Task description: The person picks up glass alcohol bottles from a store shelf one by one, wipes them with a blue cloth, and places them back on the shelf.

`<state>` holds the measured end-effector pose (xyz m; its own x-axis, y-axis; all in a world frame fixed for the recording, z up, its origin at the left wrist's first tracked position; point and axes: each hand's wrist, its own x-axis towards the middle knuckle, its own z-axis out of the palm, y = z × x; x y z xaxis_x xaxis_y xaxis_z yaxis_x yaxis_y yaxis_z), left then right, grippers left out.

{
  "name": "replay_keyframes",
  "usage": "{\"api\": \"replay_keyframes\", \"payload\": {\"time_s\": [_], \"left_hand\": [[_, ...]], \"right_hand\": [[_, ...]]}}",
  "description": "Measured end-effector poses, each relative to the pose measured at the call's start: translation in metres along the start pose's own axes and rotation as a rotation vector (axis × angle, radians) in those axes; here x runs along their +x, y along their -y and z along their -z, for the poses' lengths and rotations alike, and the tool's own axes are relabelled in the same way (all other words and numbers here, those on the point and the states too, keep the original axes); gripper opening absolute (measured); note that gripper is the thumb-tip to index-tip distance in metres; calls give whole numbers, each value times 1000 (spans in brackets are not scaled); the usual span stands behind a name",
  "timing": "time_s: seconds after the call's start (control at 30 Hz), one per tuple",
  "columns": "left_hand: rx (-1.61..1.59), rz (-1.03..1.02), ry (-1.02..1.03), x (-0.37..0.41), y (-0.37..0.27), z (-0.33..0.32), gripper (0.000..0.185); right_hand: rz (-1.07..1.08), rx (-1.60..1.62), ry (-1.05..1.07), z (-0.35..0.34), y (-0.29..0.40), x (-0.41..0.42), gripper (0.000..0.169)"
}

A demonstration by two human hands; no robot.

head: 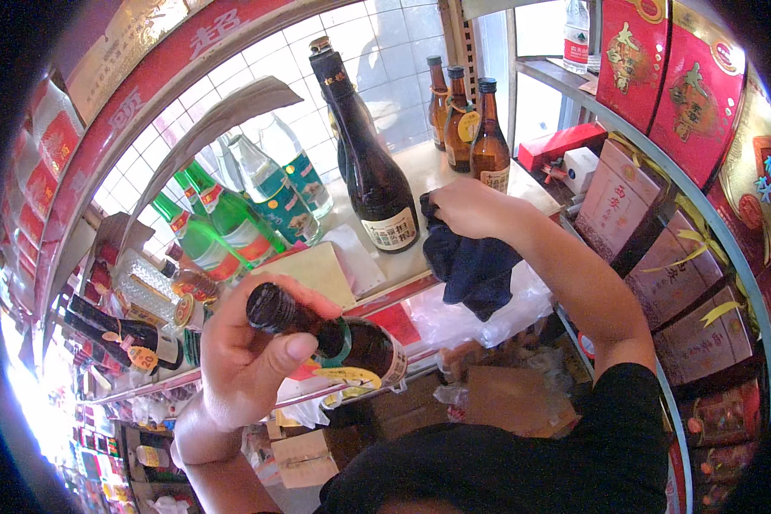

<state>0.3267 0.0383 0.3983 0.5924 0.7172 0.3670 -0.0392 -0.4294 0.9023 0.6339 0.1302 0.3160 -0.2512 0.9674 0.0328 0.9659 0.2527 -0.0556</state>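
Observation:
In my left hand is a small brown glass bottle with a dark cap, tilted in front of the shelf. A yellow tag hangs at its neck on a green band. My right hand grips a dark blue cloth at the shelf's front edge, its lower part hanging down. Just left of that hand, a tall dark bottle with a pale label stands on the white shelf. Behind the hand, several small brown bottles stand upright; one is partly covered by it.
Green bottles and clear bottles with teal labels stand at the left, beside curled cardboard. Boxed bottles and red gift boxes line the right shelves. Cardboard boxes and plastic film lie below the shelf.

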Motion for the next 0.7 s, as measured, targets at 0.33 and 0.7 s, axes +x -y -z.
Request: {"api": "replay_keyframes", "payload": {"time_s": [0.33,0.7], "left_hand": [[85,24,104,34,-3,-37,26],[72,-202,-27,82,10,-52,25]], "right_hand": [[428,560,-419,39,88,-112,92],[411,643,-444,50,69,-94,87]]}}
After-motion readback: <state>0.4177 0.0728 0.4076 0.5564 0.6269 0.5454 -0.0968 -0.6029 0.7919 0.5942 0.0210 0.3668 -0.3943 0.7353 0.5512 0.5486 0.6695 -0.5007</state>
